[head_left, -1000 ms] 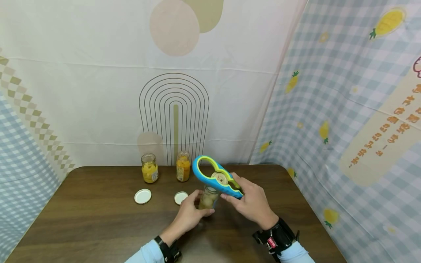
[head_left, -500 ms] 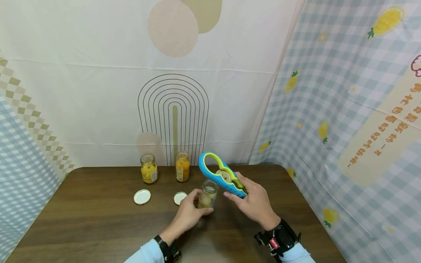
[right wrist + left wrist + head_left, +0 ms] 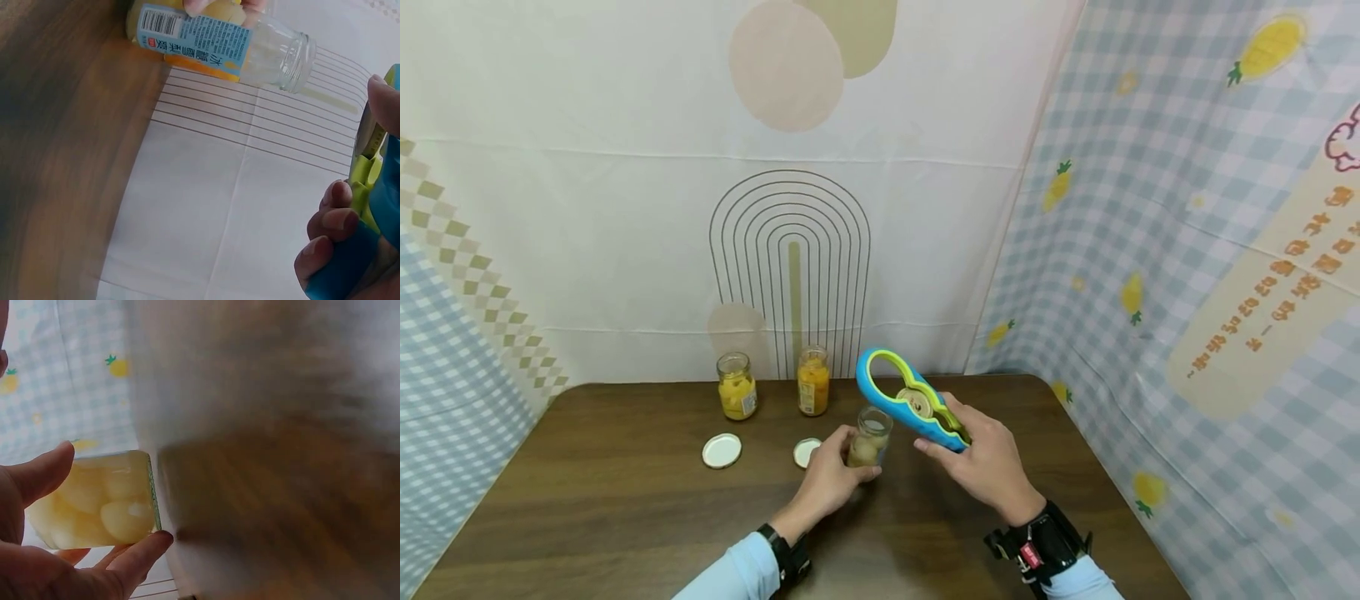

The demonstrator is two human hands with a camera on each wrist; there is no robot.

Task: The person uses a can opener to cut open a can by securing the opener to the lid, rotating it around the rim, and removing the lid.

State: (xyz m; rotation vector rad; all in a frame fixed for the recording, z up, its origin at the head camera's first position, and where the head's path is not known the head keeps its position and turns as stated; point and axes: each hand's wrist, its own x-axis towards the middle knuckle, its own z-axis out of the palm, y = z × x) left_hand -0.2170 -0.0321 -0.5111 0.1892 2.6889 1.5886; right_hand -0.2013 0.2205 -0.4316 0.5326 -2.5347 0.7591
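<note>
My left hand grips a lidless glass jar of pale round fruit pieces, just above or on the table; I cannot tell which. In the left wrist view, thumb and fingers wrap the jar. A blue printed label shows on it in the right wrist view. To its right, my right hand holds a blue and lime-green jar opener in the air. A gold-coloured round lid sits within the opener, its inner side facing up. The opener is apart from the jar's mouth.
Two lidless jars of yellow fruit and orange fruit stand at the back of the brown table. A larger white lid and a smaller one lie before them. Patterned cloths hang behind and beside the table.
The jar opener has come off the jar's mouth and moved up and right with the lid in it. The mouth now shows uncovered. The jar has shifted slightly up and left.
</note>
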